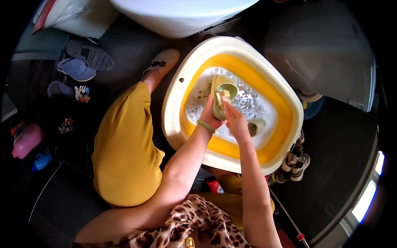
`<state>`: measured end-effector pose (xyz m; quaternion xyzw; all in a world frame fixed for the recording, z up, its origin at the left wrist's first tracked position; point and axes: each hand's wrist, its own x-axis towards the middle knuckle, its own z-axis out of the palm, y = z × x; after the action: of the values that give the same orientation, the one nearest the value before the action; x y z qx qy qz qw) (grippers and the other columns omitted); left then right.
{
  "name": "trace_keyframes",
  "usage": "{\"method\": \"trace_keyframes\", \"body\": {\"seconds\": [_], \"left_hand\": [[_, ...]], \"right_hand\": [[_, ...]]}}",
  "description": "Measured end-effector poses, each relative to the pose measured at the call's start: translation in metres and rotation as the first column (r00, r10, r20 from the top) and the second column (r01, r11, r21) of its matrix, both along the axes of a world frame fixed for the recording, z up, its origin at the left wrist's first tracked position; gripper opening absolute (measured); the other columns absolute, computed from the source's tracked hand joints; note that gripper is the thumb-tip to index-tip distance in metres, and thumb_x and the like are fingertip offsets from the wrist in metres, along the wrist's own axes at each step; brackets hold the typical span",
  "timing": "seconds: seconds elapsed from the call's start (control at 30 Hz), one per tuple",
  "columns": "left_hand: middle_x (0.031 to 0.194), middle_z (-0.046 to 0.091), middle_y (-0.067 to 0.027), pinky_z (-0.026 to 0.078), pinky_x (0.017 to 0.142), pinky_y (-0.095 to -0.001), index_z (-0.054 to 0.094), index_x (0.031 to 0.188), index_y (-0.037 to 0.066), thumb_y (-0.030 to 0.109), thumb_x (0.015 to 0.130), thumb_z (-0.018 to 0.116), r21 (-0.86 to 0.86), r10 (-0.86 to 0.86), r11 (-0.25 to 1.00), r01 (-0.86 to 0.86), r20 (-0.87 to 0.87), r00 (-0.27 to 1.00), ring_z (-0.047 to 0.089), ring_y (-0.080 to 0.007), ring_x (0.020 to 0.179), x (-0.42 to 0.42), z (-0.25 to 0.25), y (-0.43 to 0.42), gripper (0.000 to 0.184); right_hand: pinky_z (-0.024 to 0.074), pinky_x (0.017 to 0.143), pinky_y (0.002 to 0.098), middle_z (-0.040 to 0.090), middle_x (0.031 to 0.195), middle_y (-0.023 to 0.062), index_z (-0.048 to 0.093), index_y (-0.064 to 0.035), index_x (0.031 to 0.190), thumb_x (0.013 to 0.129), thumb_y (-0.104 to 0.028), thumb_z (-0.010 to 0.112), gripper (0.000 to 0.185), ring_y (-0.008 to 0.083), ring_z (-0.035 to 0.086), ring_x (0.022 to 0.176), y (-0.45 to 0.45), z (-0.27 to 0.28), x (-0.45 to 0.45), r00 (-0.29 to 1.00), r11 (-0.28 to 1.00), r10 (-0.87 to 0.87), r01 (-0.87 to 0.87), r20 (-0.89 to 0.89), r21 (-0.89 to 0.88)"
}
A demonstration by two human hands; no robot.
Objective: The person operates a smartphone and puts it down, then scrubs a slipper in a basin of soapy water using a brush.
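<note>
Over a white and yellow basin [285, 103] of soapy water, my left hand [212, 112] grips a pale green clog [218, 84] by its side, its opening turned up. My right hand [236, 122] is closed around a small scrub brush [223, 97], whose pale bristles are against the inside of the clog. Much of the brush handle is hidden by my fingers. A second pale green clog [256, 126] lies in the suds, just right of my right hand. Foam and bubbles [198, 99] cover much of the water.
Blue slippers [77, 69] and a grey shoe sole [96, 57] lie on the dark floor at the left. A pink bottle [27, 141] is at the far left. Sneakers [300, 166] stand by the basin's right side. A large grey container [322, 58] is at upper right.
</note>
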<state>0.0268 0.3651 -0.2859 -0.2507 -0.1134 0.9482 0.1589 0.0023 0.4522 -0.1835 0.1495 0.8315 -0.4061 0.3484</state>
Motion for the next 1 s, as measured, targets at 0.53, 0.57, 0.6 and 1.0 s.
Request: {"method": "trace_keyframes", "body": {"seconds": [0.53, 0.57, 0.6, 1.0], "left_hand": [[0.117, 0.057, -0.0015, 0.045, 0.082, -0.0438, 0.049, 0.124, 0.021, 0.045, 0.093, 0.04, -0.148, -0.116, 0.98, 0.134, 0.121, 0.986, 0.056, -0.0201, 0.102, 0.002, 0.003, 0.01, 0.04], [0.114, 0.059, -0.003, 0.047, 0.079, -0.0411, 0.05, 0.123, 0.02, 0.044, 0.093, 0.04, -0.201, -0.113, 0.973, 0.113, 0.011, 0.994, 0.058, -0.0197, 0.098, 0.003, -0.001, 0.011, 0.04], [0.114, 0.059, -0.003, 0.047, 0.079, -0.0411, 0.05, 0.123, 0.02, 0.044, 0.093, 0.04, -0.193, -0.113, 0.975, 0.112, 0.007, 0.994, 0.058, -0.0197, 0.098, 0.004, -0.001, 0.014, 0.04], [0.107, 0.06, -0.0034, 0.047, 0.081, -0.0396, 0.053, 0.115, 0.016, 0.038, 0.096, 0.037, -0.116, -0.064, 0.989, 0.086, 0.186, 0.981, 0.058, -0.0191, 0.096, 0.007, 0.016, 0.012, 0.034]], "right_hand": [[0.0476, 0.08, 0.0464, 0.064, 0.101, 0.0185, 0.05, -0.0245, 0.125, 0.091, -0.027, 0.038, 0.035, 0.0379, 0.059, 0.096, -0.008, -0.059, -0.056, 0.944, 0.785, 0.329, -0.286, 0.021, 0.549], [0.0472, 0.081, 0.047, 0.064, 0.101, 0.0189, 0.049, -0.024, 0.126, 0.091, -0.027, 0.038, 0.036, 0.0376, 0.059, 0.096, -0.001, -0.054, -0.053, 0.952, 0.792, 0.305, -0.265, 0.019, 0.549], [0.0494, 0.073, 0.0439, 0.064, 0.096, 0.0196, 0.05, -0.022, 0.127, 0.092, -0.029, 0.04, 0.037, 0.0333, 0.063, 0.087, 0.009, -0.059, -0.047, 0.942, 0.812, 0.321, -0.221, -0.098, 0.54], [0.0425, 0.057, 0.0333, 0.061, 0.082, 0.0125, 0.055, -0.0095, 0.123, 0.092, -0.032, 0.047, 0.039, 0.0231, 0.053, 0.062, 0.009, -0.039, -0.023, 0.991, 0.987, 0.115, -0.107, -0.061, 0.122]]}}
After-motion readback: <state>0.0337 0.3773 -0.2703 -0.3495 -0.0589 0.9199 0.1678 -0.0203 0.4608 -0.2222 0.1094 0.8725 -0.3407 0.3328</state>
